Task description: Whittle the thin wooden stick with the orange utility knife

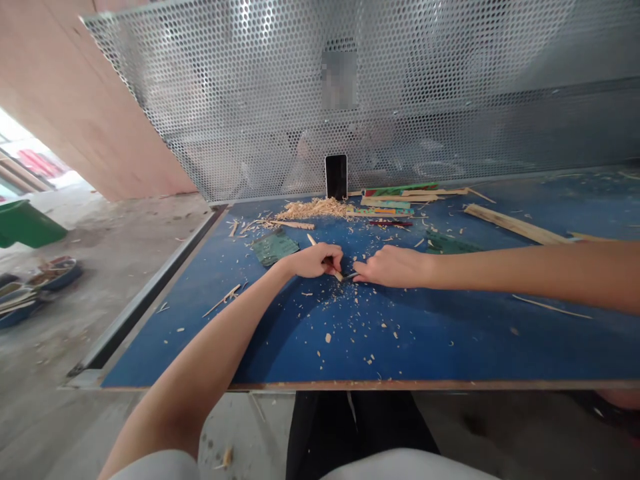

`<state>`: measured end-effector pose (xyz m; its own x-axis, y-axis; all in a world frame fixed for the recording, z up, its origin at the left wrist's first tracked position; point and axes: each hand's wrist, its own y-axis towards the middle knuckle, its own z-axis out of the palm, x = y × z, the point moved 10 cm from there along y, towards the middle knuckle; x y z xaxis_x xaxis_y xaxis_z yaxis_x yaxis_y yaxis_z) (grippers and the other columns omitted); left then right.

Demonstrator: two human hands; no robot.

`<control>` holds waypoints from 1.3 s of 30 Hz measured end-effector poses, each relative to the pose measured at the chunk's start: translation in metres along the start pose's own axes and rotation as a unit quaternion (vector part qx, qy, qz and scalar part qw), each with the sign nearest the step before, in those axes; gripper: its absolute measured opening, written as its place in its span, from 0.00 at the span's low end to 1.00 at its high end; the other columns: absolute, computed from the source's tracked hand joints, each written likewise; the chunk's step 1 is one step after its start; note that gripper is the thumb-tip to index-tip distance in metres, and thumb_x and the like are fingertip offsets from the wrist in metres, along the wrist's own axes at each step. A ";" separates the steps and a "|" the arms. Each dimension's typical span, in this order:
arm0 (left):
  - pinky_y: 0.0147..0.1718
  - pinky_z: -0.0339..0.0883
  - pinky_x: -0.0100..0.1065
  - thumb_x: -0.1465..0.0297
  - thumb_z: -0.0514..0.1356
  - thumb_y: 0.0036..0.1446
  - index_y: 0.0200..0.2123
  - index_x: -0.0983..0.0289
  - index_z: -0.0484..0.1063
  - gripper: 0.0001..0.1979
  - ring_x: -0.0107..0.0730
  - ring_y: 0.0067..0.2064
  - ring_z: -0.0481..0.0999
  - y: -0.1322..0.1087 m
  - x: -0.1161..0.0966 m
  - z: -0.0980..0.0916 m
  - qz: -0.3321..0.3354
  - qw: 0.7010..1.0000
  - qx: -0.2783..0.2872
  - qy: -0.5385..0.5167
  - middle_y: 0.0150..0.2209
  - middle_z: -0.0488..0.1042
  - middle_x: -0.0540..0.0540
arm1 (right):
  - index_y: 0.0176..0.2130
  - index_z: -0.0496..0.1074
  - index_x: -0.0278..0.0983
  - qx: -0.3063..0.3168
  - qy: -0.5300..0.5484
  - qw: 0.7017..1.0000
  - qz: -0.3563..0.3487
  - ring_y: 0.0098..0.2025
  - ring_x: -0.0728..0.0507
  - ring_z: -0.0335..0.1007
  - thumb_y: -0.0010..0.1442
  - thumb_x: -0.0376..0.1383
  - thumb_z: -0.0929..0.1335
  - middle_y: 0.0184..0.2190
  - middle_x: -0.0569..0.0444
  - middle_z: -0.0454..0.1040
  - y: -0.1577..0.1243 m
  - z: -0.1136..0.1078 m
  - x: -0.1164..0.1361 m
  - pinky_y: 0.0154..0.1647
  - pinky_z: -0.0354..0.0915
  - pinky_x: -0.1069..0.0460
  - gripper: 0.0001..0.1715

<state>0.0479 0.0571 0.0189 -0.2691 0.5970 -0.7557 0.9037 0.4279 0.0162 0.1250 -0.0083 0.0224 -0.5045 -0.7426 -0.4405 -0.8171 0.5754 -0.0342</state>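
My left hand (316, 261) is closed around a thin pale wooden stick (311, 239). One end of the stick pokes out beyond the fingers, and the other end points down toward the tabletop. Closed on a small carving knife, my right hand (393, 267) is just to the right. The dark narrow blade (349, 277) meets the stick's near end; the knife's handle is hidden in the fist. Small wood chips (328, 338) lie scattered on the blue tabletop (425, 347) beneath and in front of both hands.
A phone (336, 177) stands against the perforated metal screen (250, 100), beside a heap of shavings (305, 211). Green sandpaper-like sheets (275, 247), coloured strips (387, 204) and a long wooden strip (520, 225) lie around. On the floor left are a green bin (30, 223) and basins (65, 275).
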 end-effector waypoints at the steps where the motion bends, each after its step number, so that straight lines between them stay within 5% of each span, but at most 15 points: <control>1: 0.37 0.68 0.28 0.85 0.59 0.52 0.30 0.66 0.71 0.10 0.25 0.36 0.76 0.000 0.001 0.000 0.001 1.000 0.001 -0.001 0.36 0.73 0.50 | 0.45 0.71 0.34 -0.005 0.000 1.000 -0.001 0.23 0.43 0.73 0.80 0.44 0.58 0.24 0.50 0.77 0.000 -0.001 0.000 0.23 0.46 0.51 0.21; 7: 0.37 0.67 0.27 0.84 0.59 0.54 0.30 0.65 0.71 0.08 0.24 0.36 0.74 -0.001 0.000 0.000 0.015 1.000 0.003 0.013 0.36 0.71 0.50 | 0.43 0.71 0.35 -0.042 0.009 0.999 0.000 0.22 0.45 0.70 0.80 0.45 0.56 0.27 0.50 0.78 -0.009 -0.004 -0.003 0.23 0.43 0.49 0.24; 12: 0.39 0.69 0.30 0.84 0.58 0.54 0.31 0.65 0.71 0.09 0.27 0.39 0.75 -0.005 -0.003 0.000 0.012 1.000 0.009 0.007 0.38 0.71 0.52 | 0.39 0.70 0.37 -0.096 0.064 0.990 0.078 0.19 0.47 0.63 0.80 0.48 0.53 0.22 0.54 0.73 -0.041 -0.005 -0.027 0.23 0.40 0.49 0.28; 17: 0.46 0.67 0.34 0.79 0.58 0.64 0.39 0.63 0.72 0.06 0.32 0.43 0.76 -0.012 -0.003 0.002 -0.031 0.997 0.001 0.073 0.42 0.76 0.55 | 0.38 0.68 0.38 -0.143 0.130 0.970 0.148 0.21 0.46 0.67 0.80 0.47 0.56 0.24 0.55 0.73 -0.077 -0.003 -0.035 0.23 0.46 0.49 0.25; 20: 0.51 0.64 0.37 0.73 0.54 0.72 0.42 0.62 0.72 0.07 0.34 0.45 0.73 -0.016 -0.013 0.001 -0.036 0.986 -0.042 0.158 0.43 0.77 0.56 | 0.38 0.68 0.38 -0.160 0.169 0.959 0.162 0.21 0.47 0.66 0.79 0.47 0.57 0.22 0.58 0.72 -0.090 -0.004 -0.033 0.24 0.48 0.50 0.23; 25: 0.46 0.66 0.35 0.67 0.48 0.77 0.46 0.62 0.70 0.12 0.34 0.45 0.74 -0.018 -0.049 0.001 0.004 0.976 -0.116 0.185 0.46 0.74 0.58 | 0.36 0.66 0.40 -0.184 0.223 0.943 0.168 0.19 0.48 0.62 0.78 0.48 0.59 0.19 0.60 0.67 -0.104 -0.011 -0.040 0.24 0.49 0.50 0.22; 32: 0.42 0.68 0.35 0.69 0.48 0.77 0.48 0.63 0.70 0.11 0.33 0.41 0.73 -0.021 -0.093 0.016 0.083 0.969 -0.143 0.183 0.44 0.74 0.58 | 0.36 0.66 0.41 -0.197 0.328 0.901 0.203 0.21 0.48 0.62 0.77 0.50 0.60 0.20 0.61 0.65 -0.114 -0.013 -0.056 0.25 0.51 0.50 0.21; 39: 0.42 0.70 0.34 0.71 0.49 0.76 0.49 0.63 0.70 0.10 0.33 0.42 0.74 -0.020 -0.104 0.023 0.109 0.965 -0.163 0.174 0.44 0.75 0.59 | 0.36 0.67 0.41 -0.194 0.389 0.876 0.207 0.21 0.49 0.60 0.76 0.50 0.61 0.20 0.62 0.62 -0.114 -0.015 -0.056 0.26 0.51 0.50 0.21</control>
<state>0.0656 -0.0294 0.0817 -0.2316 0.8638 -0.4474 0.8138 0.4240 0.3974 0.2425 -0.0376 0.0649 -0.6941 -0.5933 0.4077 -0.4757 0.8031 0.3587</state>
